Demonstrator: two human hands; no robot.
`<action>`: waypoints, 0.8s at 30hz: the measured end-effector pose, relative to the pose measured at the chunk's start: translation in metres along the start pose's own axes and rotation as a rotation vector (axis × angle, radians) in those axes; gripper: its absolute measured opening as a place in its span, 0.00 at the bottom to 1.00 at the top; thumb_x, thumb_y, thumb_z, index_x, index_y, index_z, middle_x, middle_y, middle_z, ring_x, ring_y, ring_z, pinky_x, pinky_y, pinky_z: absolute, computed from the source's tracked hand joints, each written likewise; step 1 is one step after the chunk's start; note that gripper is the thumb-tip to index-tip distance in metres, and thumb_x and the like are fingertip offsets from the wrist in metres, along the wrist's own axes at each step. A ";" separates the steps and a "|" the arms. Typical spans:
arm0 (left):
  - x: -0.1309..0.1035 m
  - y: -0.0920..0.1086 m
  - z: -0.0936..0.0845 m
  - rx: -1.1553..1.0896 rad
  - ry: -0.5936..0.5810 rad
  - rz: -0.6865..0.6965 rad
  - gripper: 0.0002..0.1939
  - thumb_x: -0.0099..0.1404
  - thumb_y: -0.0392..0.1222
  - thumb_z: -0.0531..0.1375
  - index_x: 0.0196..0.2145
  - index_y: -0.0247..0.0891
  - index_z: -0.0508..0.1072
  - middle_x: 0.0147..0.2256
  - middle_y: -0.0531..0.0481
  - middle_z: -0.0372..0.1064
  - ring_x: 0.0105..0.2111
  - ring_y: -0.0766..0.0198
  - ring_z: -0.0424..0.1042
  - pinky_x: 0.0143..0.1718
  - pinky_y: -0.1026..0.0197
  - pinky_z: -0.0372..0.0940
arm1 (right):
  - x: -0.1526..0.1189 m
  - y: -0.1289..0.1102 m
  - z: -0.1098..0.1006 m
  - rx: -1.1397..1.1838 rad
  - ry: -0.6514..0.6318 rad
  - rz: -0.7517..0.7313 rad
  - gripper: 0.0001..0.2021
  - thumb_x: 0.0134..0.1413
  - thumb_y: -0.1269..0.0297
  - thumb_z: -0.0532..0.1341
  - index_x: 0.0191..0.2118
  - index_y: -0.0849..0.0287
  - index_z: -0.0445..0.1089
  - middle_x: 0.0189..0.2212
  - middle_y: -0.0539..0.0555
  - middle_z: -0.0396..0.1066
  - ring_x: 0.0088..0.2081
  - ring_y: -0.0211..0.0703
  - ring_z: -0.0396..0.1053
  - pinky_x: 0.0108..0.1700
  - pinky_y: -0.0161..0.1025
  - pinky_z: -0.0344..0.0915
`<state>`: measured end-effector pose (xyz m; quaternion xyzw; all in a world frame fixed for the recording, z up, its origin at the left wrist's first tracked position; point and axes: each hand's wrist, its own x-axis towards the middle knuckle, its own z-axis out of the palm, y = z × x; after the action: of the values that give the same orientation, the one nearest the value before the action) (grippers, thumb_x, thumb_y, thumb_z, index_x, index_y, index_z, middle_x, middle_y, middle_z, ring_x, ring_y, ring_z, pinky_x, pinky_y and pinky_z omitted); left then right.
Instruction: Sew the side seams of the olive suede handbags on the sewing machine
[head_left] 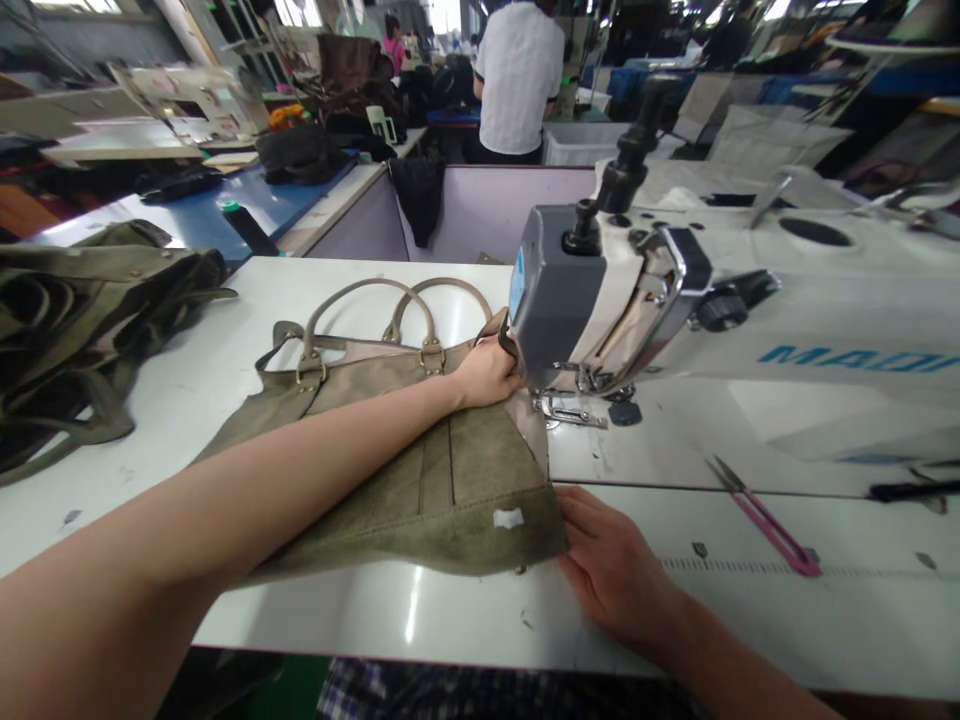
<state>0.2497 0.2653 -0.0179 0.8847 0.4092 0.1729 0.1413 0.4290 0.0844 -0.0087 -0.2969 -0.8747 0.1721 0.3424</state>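
An olive suede handbag with two looped handles lies flat on the white table, its right edge under the sewing machine head. My left hand rests on the bag's far right edge, right beside the presser foot, fingers curled on the fabric. My right hand presses down at the bag's near right corner, fingers flat against its edge. A small white tag sits on the bag near that corner.
Pink thread snips lie on the machine bed to the right. A pile of olive bags sits at the left. Behind, a person in a white shirt stands at other workstations with dark bags.
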 end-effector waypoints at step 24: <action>-0.015 0.016 -0.003 -0.004 -0.033 -0.033 0.08 0.57 0.38 0.61 0.35 0.34 0.76 0.41 0.42 0.73 0.44 0.52 0.72 0.49 0.54 0.68 | -0.006 -0.005 -0.002 0.031 -0.090 -0.069 0.16 0.55 0.80 0.49 0.41 0.65 0.73 0.38 0.61 0.75 0.45 0.46 0.71 0.52 0.43 0.72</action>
<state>0.2504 0.2445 -0.0121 0.8802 0.4211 0.1570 0.1527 0.4319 0.0773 -0.0076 -0.2534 -0.8960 0.1870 0.3132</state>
